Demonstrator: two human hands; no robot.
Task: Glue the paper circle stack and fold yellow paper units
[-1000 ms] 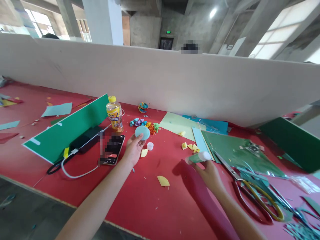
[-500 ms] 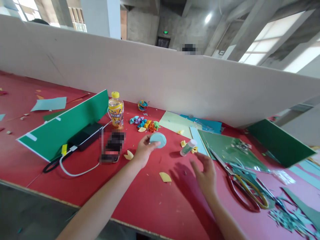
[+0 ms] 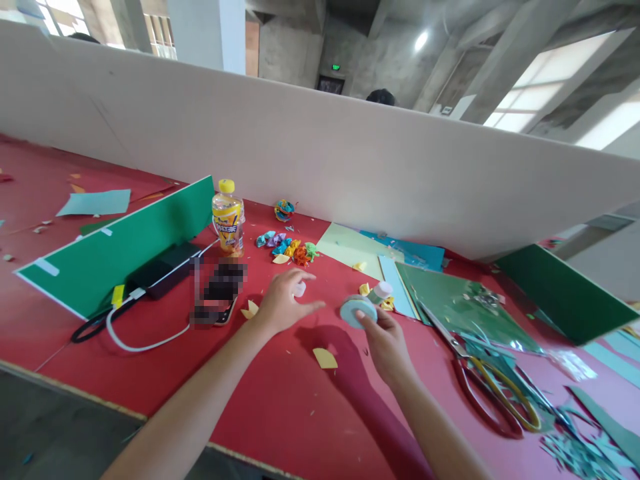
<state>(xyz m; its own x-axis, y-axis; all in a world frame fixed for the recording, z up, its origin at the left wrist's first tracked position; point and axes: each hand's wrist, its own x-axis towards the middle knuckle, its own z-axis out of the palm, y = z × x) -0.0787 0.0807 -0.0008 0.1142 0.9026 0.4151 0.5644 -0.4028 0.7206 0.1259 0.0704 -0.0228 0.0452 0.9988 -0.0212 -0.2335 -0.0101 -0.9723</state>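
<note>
My right hand point(image 3: 387, 337) pinches a round pale blue disc point(image 3: 356, 311) between thumb and fingers. To its left, my left hand point(image 3: 285, 303) is held with thumb and fingers apart, and a small whitish round object point(image 3: 299, 289) shows between them; whether it touches the hand is unclear. Just behind the disc stands a glue stick point(image 3: 381, 292) with a white cap, partly hidden. A yellow paper piece point(image 3: 325, 359) lies on the red table point(image 3: 280, 407) in front of the hands. Several colourful crumpled paper pieces point(image 3: 301, 256) sit farther back.
A bottle point(image 3: 229, 223) and a phone point(image 3: 225, 290) are at the left, by a green board point(image 3: 125, 253), cables and a black box point(image 3: 163, 270). Large scissors point(image 3: 493, 383), green sheets point(image 3: 450, 293) and paper scraps point(image 3: 580, 447) lie right. A white partition point(image 3: 300, 147) runs behind.
The pale blue disc has passed from my left hand to my right hand. My left hand's fingers have opened, and my right hand has moved slightly left.
</note>
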